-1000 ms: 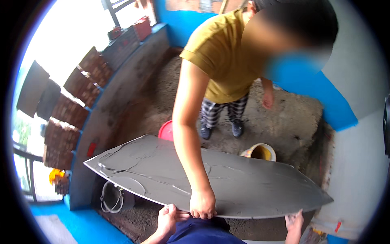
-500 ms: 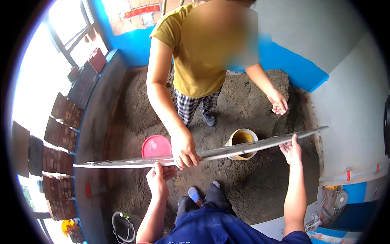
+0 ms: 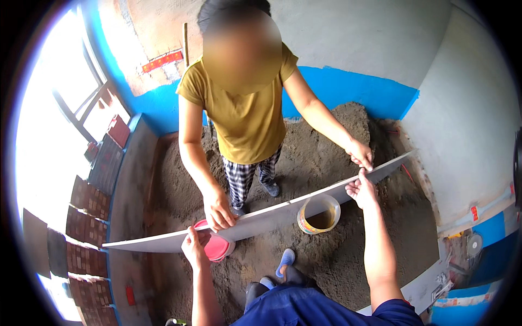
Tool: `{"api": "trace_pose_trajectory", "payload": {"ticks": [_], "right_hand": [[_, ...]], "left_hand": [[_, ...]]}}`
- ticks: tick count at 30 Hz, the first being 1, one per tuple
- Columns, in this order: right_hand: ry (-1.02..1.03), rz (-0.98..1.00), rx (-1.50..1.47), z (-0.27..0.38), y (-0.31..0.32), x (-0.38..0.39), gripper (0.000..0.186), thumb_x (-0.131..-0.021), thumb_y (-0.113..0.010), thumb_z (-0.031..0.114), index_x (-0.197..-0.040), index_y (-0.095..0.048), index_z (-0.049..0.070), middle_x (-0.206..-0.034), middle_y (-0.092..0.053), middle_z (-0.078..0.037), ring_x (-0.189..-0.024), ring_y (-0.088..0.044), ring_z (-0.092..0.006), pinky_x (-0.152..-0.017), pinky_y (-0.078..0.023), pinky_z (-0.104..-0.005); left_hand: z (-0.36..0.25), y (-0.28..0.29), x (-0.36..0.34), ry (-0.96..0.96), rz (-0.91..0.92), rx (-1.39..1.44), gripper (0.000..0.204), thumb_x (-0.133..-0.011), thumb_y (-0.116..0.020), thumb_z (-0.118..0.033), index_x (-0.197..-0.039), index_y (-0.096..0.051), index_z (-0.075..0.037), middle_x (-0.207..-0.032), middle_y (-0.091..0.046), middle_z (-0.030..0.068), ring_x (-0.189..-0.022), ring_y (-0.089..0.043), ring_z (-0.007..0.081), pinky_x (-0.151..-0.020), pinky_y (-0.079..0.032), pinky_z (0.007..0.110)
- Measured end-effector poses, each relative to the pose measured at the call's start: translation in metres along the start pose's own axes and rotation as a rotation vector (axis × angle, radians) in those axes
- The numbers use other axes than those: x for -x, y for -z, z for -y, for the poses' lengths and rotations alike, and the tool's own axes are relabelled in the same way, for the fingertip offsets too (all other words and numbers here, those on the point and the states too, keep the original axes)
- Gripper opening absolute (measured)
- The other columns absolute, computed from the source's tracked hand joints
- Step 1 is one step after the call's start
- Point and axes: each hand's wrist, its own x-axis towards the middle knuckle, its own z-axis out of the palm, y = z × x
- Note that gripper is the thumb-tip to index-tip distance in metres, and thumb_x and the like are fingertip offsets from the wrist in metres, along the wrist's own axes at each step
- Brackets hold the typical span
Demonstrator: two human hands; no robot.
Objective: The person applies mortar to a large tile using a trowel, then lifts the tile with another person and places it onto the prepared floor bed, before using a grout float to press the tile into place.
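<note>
Along the left edge of the frame, stacks of reddish-brown bricks [image 3: 87, 227] are lining a low grey wall [image 3: 128, 217]. From beside them, a long, thin grey board [image 3: 261, 224] is running across the middle of the frame, rising toward the right, tilted so that we are seeing its pale upper edge and part of its near face. Left of centre, we are holding it with our left hand [image 3: 194, 247], thumb and fingers clamped on the board, some fingertips hidden. Just right of that hand, a round red lid [image 3: 216, 248] on a pail is showing, partly covered by the board. Above it, a co-worker [image 3: 244, 125] in a mustard T-shirt and checked trousers is facing us, right hand [image 3: 220, 212] touching the upper edge with bent fingers. At lower centre, our blue shoe [image 3: 286, 259] is resting on rough, dark ground [image 3: 326, 266]. Farther right, a round, whitish bucket [image 3: 305, 224] is standing just below the board's upper edge in the frame. Right of centre, our right hand [image 3: 360, 190] is gripping the board, thumb up, other fingers curled together. Just above, the co-worker's left hand [image 3: 360, 154] is meeting the same edge. At far right, a smooth grey wall [image 3: 473, 136] is rising.
</note>
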Motion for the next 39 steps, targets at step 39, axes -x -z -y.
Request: {"api": "trace_pose_trajectory", "payload": {"ticks": [39], "right_hand": [[0.159,0.078,-0.038,-0.003,-0.041,-0.033,0.045,-0.089,-0.059,0.056,-0.099,-0.051,0.013,-0.078,-0.048,0.0,-0.071,-0.058,-0.0166,-0.066,-0.052,-0.0308]], "left_hand": [[-0.054,-0.039,0.002,-0.683,0.113,-1.043,0.05,-0.08,-0.061,0.005,-0.126,-0.044,0.0,-0.104,-0.053,0.0187,-0.095,-0.054,0.0332,-0.087,-0.045,0.042]]}}
